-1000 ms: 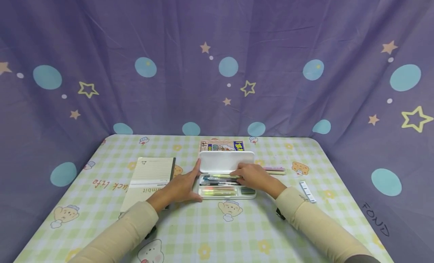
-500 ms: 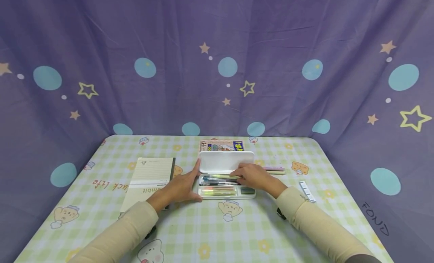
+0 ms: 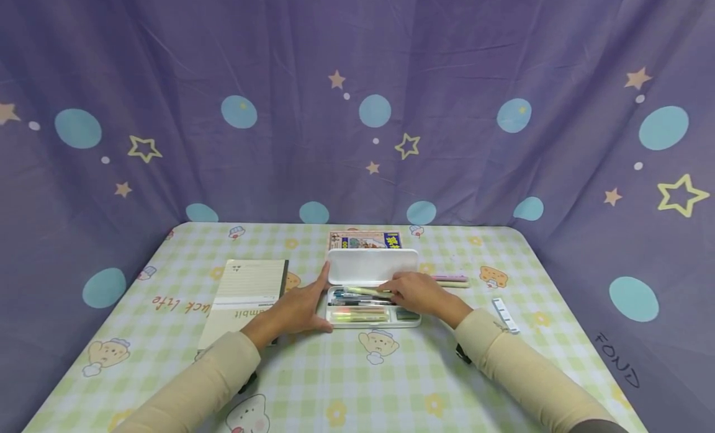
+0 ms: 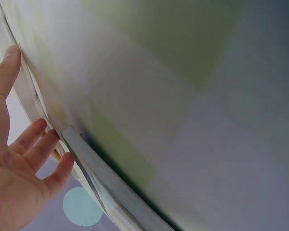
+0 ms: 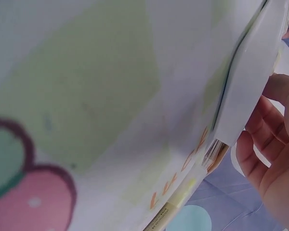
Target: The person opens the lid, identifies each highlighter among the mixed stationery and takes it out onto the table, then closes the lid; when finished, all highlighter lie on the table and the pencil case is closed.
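A white pencil case (image 3: 371,325) lies with its lid (image 3: 357,267) raised at the table's middle. My left hand (image 3: 298,308) rests along the case's left end, thumb and fingers spread; the left wrist view shows this hand (image 4: 19,178) with extended fingers. My right hand (image 3: 420,293) reaches into the case from the right and pinches the end of a pale yellow pen (image 3: 365,291). Several dark and clear pens (image 3: 357,301) lie below that pen. Highlighters (image 3: 360,315) fill the front compartment, beside a dark green block (image 3: 408,314). In the right wrist view, the case wall partly hides the fingertips.
An open lined notebook (image 3: 248,290) lies to the left. Behind the lid is a colourful booklet (image 3: 365,239). Right of the case are a pink pen (image 3: 451,278) and a beige pen (image 3: 455,285), and farther right a white and blue strip (image 3: 505,315). A purple curtain hangs behind.
The pale yellow pen has tilted slightly within the case, its right end shifting toward the front with my right fingers. My left hand has stayed put.
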The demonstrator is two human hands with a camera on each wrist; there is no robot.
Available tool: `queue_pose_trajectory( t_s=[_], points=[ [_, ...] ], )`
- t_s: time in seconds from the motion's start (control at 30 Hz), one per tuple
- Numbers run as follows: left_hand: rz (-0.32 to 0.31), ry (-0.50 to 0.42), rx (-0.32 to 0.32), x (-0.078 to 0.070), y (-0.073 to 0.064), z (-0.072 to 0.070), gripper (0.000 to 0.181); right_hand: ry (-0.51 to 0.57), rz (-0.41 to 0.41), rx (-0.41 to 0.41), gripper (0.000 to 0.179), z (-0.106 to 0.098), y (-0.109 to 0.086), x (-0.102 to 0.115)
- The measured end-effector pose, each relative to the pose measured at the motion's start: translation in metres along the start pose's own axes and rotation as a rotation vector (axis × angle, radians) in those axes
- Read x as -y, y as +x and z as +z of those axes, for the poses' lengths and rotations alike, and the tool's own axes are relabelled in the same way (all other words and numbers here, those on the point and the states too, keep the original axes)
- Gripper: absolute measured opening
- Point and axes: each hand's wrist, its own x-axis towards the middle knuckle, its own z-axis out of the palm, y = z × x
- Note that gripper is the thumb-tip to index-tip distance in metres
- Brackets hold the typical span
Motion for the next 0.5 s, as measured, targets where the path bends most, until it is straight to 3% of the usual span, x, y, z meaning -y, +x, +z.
queue_pose_trajectory(
  t_s=[0.5],
  points=[
    [-0.017, -0.002, -0.008, 0.001, 0.000, 0.002, 0.145, 0.014, -0.036, -0.092, 0.034, -0.010, -0.019, -0.014]
  ],
)
